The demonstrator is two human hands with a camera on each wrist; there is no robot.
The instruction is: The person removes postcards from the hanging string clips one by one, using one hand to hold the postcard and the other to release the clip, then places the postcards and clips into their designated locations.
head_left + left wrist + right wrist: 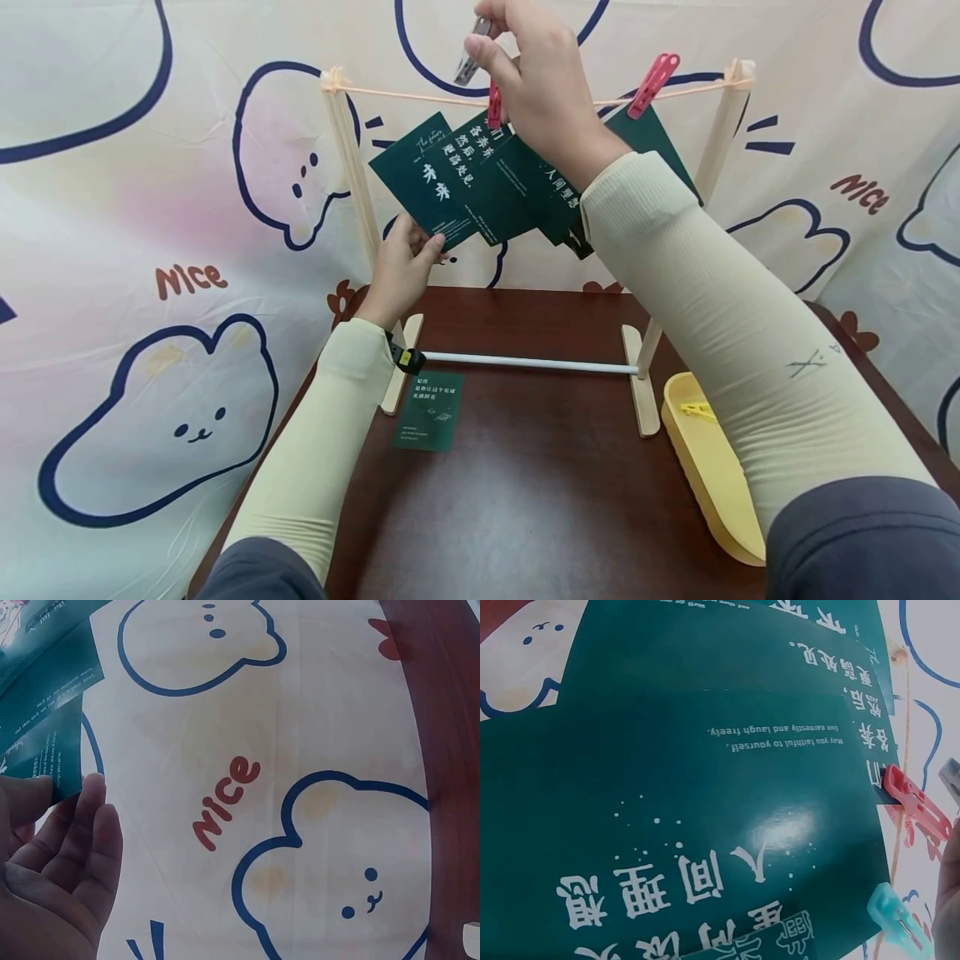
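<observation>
My left hand (403,271) pinches the lower corner of a dark green postcard (411,171) between thumb and fingers, seen also in the left wrist view. The postcard tilts just below the string (420,97). In my right hand (553,83), raised above the string, is a grey clothespin (472,55), gripped by thumb and fingers. Other green postcards (517,187) overlap along the string. A red clothespin (495,107) holds one beside the right hand, and a pink clothespin (654,86) holds another farther right. The right wrist view shows a teal clothespin (900,919), hidden behind the hand from above.
Two wooden posts (352,171) carry the string, joined low down by a white rod (525,362). One green postcard (430,412) lies on the brown table (517,500) at the left foot. A yellow tray (708,492) with a yellow clothespin (699,411) stands at right.
</observation>
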